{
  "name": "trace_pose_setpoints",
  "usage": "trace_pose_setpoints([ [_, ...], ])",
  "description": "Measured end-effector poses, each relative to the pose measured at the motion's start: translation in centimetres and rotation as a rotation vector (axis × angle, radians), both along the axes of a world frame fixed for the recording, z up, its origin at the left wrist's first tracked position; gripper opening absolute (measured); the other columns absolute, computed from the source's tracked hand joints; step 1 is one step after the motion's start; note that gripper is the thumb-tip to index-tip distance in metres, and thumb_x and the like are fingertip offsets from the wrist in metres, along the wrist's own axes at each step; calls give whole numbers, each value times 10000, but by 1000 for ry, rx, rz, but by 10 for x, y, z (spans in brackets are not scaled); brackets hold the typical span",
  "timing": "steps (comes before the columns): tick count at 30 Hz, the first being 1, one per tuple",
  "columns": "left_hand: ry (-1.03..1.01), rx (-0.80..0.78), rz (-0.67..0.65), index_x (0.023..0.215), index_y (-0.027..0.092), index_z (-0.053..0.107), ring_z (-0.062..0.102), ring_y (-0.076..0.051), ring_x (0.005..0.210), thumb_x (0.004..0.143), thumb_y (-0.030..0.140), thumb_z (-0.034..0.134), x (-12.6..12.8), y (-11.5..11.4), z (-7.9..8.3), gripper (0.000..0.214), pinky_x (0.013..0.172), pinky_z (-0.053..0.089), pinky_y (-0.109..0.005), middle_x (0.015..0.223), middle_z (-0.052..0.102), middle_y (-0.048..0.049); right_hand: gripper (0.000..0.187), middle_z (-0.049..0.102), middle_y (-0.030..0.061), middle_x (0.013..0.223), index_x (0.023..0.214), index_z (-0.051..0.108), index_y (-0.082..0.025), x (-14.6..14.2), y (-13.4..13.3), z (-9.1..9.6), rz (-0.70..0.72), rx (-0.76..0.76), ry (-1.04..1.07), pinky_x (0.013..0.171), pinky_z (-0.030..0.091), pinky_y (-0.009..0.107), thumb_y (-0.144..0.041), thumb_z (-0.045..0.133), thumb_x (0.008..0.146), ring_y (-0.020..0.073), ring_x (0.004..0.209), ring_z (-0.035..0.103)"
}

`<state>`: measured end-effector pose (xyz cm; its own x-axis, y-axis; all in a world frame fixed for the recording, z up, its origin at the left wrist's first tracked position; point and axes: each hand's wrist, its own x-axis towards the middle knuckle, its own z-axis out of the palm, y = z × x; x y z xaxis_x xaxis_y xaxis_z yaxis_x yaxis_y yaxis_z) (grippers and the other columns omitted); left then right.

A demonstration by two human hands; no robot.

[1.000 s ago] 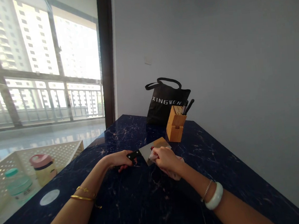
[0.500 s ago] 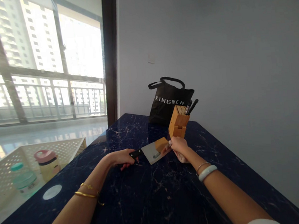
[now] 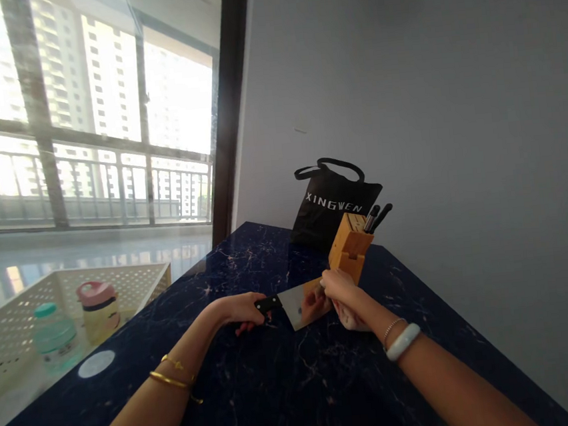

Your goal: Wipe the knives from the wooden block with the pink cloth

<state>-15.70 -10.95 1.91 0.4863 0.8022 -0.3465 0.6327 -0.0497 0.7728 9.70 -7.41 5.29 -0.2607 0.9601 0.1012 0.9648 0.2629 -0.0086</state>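
My left hand (image 3: 246, 308) is closed around the black handle of a cleaver (image 3: 297, 303). Its broad shiny blade points right, tilted above the dark table, and reflects a hand and something wood-coloured. At the blade's far end, my right hand (image 3: 340, 286) is closed on a pale pinkish cloth (image 3: 350, 317), which hangs below the fingers. The fingertips are at the blade's end; how far the cloth covers it is hidden. Just behind my right hand stands a wooden knife block (image 3: 350, 243) with black-handled tools (image 3: 379, 217) in its right side.
A black tote bag (image 3: 330, 202) stands behind the knife block near the wall. The blue-black marbled table (image 3: 282, 401) carries a white round spot (image 3: 96, 364) at left. Beyond its left edge, a white perforated basket (image 3: 150, 279) holds a teal bottle (image 3: 55, 339) and a pink-lidded bottle (image 3: 100, 314).
The camera view has shifted and tilted slightly. My right hand has moved a little left relative to the knife block, and the blade's reflection differs. Both hands keep their holds.
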Motion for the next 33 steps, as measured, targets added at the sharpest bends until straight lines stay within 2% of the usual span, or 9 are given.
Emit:
trace_pose_setpoints([
  [4, -10, 1, 19, 897, 172, 510, 382, -75, 313, 531, 124, 444, 0, 2, -3, 375, 290, 346, -164, 403, 437, 81, 153, 606, 81, 814, 845, 604, -164, -7, 11, 10, -20, -9, 7, 660, 416, 239, -298, 538, 815, 161, 803, 575],
  [7, -22, 6, 34, 873, 169, 528, 380, -77, 318, 526, 129, 443, -1, 4, -6, 359, 288, 347, -167, 397, 435, 76, 108, 604, 104, 802, 849, 604, -167, -10, 12, 11, -36, -5, 19, 643, 393, 233, -249, 560, 794, 184, 823, 572],
  [13, -45, -19, 29, 874, 161, 542, 384, -74, 327, 534, 131, 453, -3, 4, -6, 352, 297, 342, -162, 399, 435, 76, 244, 569, 44, 877, 953, 536, -150, -17, 6, 4, -24, -29, 11, 669, 419, 277, -358, 477, 841, 131, 747, 542],
  [18, -42, -11, 25, 888, 158, 538, 376, -71, 321, 533, 127, 456, -2, 3, -5, 365, 294, 337, -160, 404, 437, 75, 73, 586, 54, 788, 837, 536, -157, -35, -7, -1, 97, -33, 18, 588, 333, 227, -186, 515, 774, 143, 707, 542],
  [23, -9, 24, 1, 913, 164, 518, 384, -78, 311, 538, 127, 445, -2, 4, -6, 383, 293, 349, -171, 415, 449, 76, 105, 596, 34, 816, 799, 511, -167, -62, -20, -6, 264, 15, 76, 607, 311, 204, -105, 459, 732, 124, 730, 537],
  [27, 22, 30, -7, 944, 159, 503, 393, -79, 318, 538, 133, 440, -2, 5, -8, 412, 304, 361, -177, 430, 454, 76, 104, 586, 25, 767, 742, 492, -161, -79, -19, -11, 396, 47, 192, 597, 313, 192, -76, 444, 706, 110, 682, 523],
  [33, 16, 37, -28, 926, 159, 495, 402, -81, 317, 532, 151, 428, -2, 5, -9, 400, 301, 362, -181, 434, 460, 75, 99, 570, 20, 727, 741, 492, -161, -86, -18, -15, 406, 64, 241, 602, 320, 202, -83, 443, 703, 113, 648, 508],
])
